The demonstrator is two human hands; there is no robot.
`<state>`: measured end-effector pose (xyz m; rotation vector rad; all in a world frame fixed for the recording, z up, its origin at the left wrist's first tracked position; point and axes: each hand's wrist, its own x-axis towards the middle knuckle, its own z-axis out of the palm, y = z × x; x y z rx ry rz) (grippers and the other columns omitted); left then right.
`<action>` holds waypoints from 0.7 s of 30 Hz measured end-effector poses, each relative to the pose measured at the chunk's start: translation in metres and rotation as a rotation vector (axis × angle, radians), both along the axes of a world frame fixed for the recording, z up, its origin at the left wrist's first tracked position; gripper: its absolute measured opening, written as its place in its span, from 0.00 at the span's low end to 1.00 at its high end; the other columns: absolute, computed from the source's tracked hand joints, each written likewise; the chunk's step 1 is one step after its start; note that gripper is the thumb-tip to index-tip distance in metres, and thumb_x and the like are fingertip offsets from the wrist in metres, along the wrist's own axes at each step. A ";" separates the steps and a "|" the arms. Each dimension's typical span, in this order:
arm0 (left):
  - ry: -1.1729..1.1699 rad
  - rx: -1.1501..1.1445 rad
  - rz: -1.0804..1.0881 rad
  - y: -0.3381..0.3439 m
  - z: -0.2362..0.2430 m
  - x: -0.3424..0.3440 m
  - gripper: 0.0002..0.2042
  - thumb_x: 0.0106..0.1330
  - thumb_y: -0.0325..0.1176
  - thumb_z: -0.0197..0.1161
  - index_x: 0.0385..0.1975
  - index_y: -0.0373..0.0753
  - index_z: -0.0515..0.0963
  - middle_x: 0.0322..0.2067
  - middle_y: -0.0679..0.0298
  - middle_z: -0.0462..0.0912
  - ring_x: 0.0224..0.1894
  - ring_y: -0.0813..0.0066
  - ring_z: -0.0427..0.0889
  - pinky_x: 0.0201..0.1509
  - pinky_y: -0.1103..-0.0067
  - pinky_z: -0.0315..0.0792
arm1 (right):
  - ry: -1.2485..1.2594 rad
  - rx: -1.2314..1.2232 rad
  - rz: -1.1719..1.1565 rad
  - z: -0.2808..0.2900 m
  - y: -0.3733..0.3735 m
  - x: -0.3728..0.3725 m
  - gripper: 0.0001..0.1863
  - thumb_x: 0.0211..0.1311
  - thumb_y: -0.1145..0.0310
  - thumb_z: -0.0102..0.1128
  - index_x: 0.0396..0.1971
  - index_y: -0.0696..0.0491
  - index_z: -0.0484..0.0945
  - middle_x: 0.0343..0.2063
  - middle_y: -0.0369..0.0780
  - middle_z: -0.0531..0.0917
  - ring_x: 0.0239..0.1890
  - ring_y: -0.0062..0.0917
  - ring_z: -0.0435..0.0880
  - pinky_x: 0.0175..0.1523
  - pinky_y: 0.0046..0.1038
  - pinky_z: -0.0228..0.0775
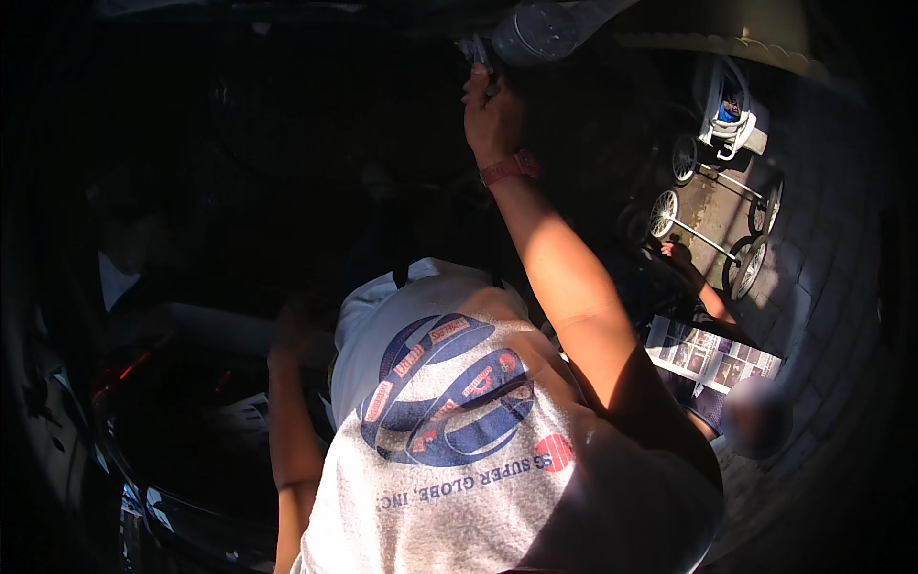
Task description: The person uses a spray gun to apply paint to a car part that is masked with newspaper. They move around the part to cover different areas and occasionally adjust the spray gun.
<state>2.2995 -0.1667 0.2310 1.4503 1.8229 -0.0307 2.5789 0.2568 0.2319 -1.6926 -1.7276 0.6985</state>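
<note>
My right hand [488, 105], with a red watch [507, 167] on the wrist, reaches up to the top of the head view, fingers closed on a small shiny item [475, 53] that I cannot make out. Just right of that item is a clear plastic container [534, 38]. My left hand [296, 320] is low on the left in deep shadow, beside a pale long surface [220, 330]; its fingers are too dark to read. My white printed shirt fills the lower middle.
A white-framed stroller with spoked wheels [732, 124] stands at right. Another person's hand [674, 251] is near it, above a printed sheet [708, 349]. A dim person [129, 253] is at left, above a dark glossy vehicle [172, 507]. A beige scalloped edge [727, 43] overhangs the top right.
</note>
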 end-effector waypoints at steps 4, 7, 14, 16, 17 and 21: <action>-0.248 0.044 0.212 0.156 0.006 0.027 0.27 0.77 0.48 0.70 0.71 0.45 0.80 0.64 0.52 0.86 0.67 0.49 0.85 0.70 0.63 0.79 | -0.154 0.097 0.104 -0.014 0.006 -0.029 0.28 0.85 0.44 0.52 0.56 0.54 0.86 0.30 0.43 0.93 0.36 0.39 0.95 0.43 0.43 0.83; -0.820 -0.121 0.486 0.254 -0.009 0.077 0.24 0.82 0.46 0.64 0.70 0.40 0.80 0.63 0.53 0.87 0.67 0.61 0.84 0.73 0.67 0.73 | 0.056 -0.105 0.120 -0.021 0.012 -0.038 0.31 0.85 0.41 0.50 0.53 0.57 0.86 0.30 0.44 0.92 0.34 0.34 0.94 0.41 0.39 0.82; -1.429 -0.216 0.558 0.344 -0.051 0.200 0.17 0.88 0.43 0.59 0.63 0.39 0.83 0.52 0.68 0.89 0.56 0.78 0.84 0.66 0.76 0.74 | 0.412 -0.173 -0.197 0.015 0.006 0.029 0.30 0.89 0.47 0.47 0.44 0.62 0.82 0.31 0.40 0.89 0.29 0.26 0.87 0.35 0.32 0.77; -1.452 -0.213 0.472 0.352 -0.061 0.227 0.17 0.87 0.43 0.60 0.62 0.39 0.83 0.52 0.70 0.88 0.56 0.80 0.83 0.66 0.77 0.73 | 0.490 -0.135 -0.298 0.025 -0.001 0.052 0.32 0.89 0.44 0.44 0.46 0.62 0.82 0.34 0.41 0.90 0.33 0.26 0.89 0.31 0.28 0.75; -1.453 -0.207 0.408 0.355 -0.066 0.237 0.18 0.87 0.44 0.60 0.63 0.38 0.83 0.53 0.71 0.88 0.57 0.80 0.82 0.69 0.75 0.72 | 0.498 -0.106 -0.297 0.025 -0.002 0.057 0.33 0.89 0.43 0.43 0.47 0.62 0.82 0.35 0.42 0.90 0.34 0.26 0.90 0.30 0.27 0.74; -1.479 -0.244 0.445 0.354 -0.080 0.247 0.17 0.84 0.43 0.66 0.62 0.38 0.84 0.53 0.72 0.88 0.57 0.82 0.82 0.69 0.76 0.72 | 0.545 -0.113 -0.250 0.016 -0.002 0.068 0.42 0.88 0.35 0.35 0.48 0.62 0.82 0.39 0.44 0.90 0.36 0.28 0.92 0.28 0.25 0.73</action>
